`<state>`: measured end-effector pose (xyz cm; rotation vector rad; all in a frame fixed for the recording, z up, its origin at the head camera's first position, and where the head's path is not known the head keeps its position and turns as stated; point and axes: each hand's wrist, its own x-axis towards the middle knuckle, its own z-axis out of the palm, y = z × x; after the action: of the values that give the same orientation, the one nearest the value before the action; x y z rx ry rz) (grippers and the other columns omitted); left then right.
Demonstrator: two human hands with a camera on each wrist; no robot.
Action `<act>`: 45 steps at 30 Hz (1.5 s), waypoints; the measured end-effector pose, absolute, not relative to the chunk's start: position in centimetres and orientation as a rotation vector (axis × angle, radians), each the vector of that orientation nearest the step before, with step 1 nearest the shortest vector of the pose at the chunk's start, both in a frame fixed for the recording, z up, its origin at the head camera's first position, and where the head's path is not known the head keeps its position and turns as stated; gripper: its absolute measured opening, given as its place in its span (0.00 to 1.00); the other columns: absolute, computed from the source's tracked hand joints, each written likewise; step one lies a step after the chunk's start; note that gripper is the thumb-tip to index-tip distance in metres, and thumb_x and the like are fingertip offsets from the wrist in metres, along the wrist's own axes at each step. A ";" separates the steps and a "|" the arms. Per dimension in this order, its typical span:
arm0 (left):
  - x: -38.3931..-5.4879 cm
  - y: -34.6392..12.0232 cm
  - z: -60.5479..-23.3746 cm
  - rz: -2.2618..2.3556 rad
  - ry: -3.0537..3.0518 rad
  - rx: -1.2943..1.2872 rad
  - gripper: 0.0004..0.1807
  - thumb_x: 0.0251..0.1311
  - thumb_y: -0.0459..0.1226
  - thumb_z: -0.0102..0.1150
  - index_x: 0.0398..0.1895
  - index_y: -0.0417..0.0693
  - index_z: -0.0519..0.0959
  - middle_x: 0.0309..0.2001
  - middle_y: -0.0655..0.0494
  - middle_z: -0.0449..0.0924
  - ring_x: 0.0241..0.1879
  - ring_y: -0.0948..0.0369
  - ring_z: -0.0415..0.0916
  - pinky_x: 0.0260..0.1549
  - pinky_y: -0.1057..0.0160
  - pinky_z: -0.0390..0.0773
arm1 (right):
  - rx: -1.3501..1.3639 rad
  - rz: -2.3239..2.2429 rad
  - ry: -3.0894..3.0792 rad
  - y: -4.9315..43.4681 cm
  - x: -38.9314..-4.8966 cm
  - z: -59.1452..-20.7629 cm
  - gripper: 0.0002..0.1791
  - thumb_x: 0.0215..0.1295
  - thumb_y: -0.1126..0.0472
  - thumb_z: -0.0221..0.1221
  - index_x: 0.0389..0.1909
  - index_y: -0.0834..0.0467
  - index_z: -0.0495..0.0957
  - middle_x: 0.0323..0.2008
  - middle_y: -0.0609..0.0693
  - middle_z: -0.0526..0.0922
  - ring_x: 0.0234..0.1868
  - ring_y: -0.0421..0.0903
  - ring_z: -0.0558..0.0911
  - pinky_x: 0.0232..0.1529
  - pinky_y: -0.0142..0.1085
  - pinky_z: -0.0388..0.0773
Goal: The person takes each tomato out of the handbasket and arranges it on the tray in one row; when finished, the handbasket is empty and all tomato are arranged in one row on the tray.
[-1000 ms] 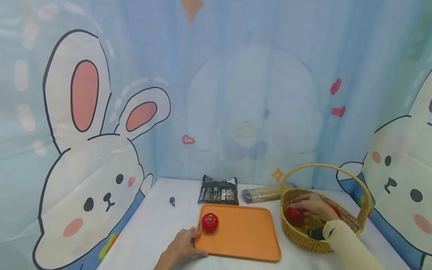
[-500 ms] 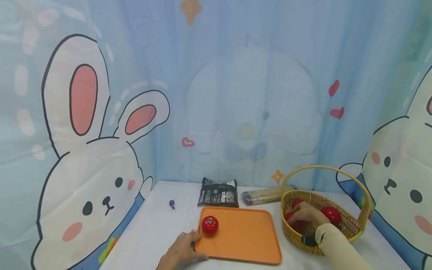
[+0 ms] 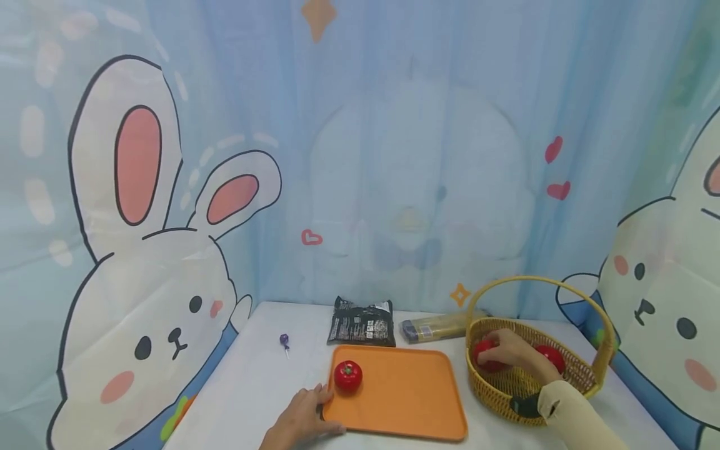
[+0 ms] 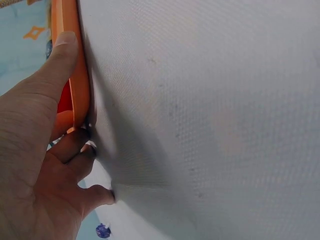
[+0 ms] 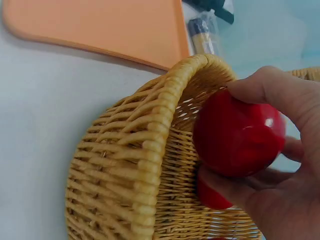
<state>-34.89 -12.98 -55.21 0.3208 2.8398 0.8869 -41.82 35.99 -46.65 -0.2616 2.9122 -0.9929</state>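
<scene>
While my left hand (image 3: 304, 415) rests spread against the near-left corner of an orange tray (image 3: 407, 400), a red tomato (image 3: 348, 376) just right of its fingers, my right hand (image 3: 513, 349), inside the wicker basket (image 3: 496, 400), grips a red fruit (image 5: 237, 135), with another red fruit (image 3: 552, 358) to its right. I judge this the picking-up step, calling for a lift clear of the rim; only the right-wrist view shows thumb and fingers on opposite sides of the held fruit.
</scene>
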 end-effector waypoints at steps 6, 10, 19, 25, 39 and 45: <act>-34.5 -13.3 -55.1 0.897 2.847 0.323 0.44 0.50 0.56 0.85 0.68 0.45 0.83 0.74 0.33 0.73 0.54 0.48 0.72 0.62 0.36 0.78 | -0.387 -1.102 2.971 35.7 -40.2 -45.9 0.35 0.51 0.64 0.82 0.57 0.70 0.78 0.54 0.67 0.84 0.51 0.59 0.83 0.45 0.48 0.87; -34.4 -13.5 -55.2 0.899 2.859 0.316 0.45 0.49 0.57 0.85 0.68 0.45 0.83 0.74 0.33 0.73 0.54 0.48 0.72 0.64 0.36 0.78 | -0.431 -1.188 2.926 35.6 -39.7 -45.7 0.38 0.49 0.70 0.81 0.63 0.68 0.77 0.60 0.70 0.81 0.54 0.61 0.83 0.46 0.49 0.89; -34.6 -13.6 -55.2 0.871 2.867 0.328 0.46 0.49 0.58 0.85 0.68 0.44 0.83 0.74 0.32 0.73 0.61 0.42 0.74 0.67 0.33 0.75 | -0.504 -1.341 2.896 35.1 -38.3 -45.2 0.35 0.52 0.72 0.80 0.60 0.66 0.75 0.57 0.68 0.82 0.54 0.62 0.83 0.48 0.54 0.90; -34.6 -13.4 -54.9 0.866 2.854 0.333 0.45 0.49 0.57 0.85 0.68 0.43 0.83 0.74 0.32 0.73 0.65 0.39 0.74 0.69 0.30 0.71 | -0.554 -1.470 2.812 33.7 -36.8 -45.1 0.41 0.56 0.67 0.81 0.68 0.65 0.71 0.62 0.68 0.80 0.59 0.62 0.83 0.51 0.47 0.90; -34.7 -13.0 -55.4 0.855 2.865 0.353 0.44 0.49 0.56 0.85 0.67 0.43 0.83 0.73 0.32 0.74 0.61 0.42 0.75 0.68 0.32 0.72 | -0.666 -1.702 2.423 27.9 -35.3 -45.6 0.36 0.75 0.62 0.66 0.77 0.71 0.65 0.64 0.72 0.79 0.52 0.46 0.88 0.50 0.38 0.89; -34.5 -13.0 -55.1 0.879 2.873 0.356 0.44 0.49 0.55 0.86 0.67 0.43 0.84 0.73 0.31 0.73 0.64 0.38 0.74 0.69 0.31 0.71 | -0.681 -1.728 2.417 24.5 -35.5 -46.9 0.37 0.67 0.66 0.72 0.74 0.69 0.70 0.69 0.74 0.74 0.60 0.58 0.85 0.52 0.40 0.89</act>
<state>-34.48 -12.96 -55.11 0.3561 2.8734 0.8787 -35.52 24.53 -46.94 -0.6810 2.4171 -1.7282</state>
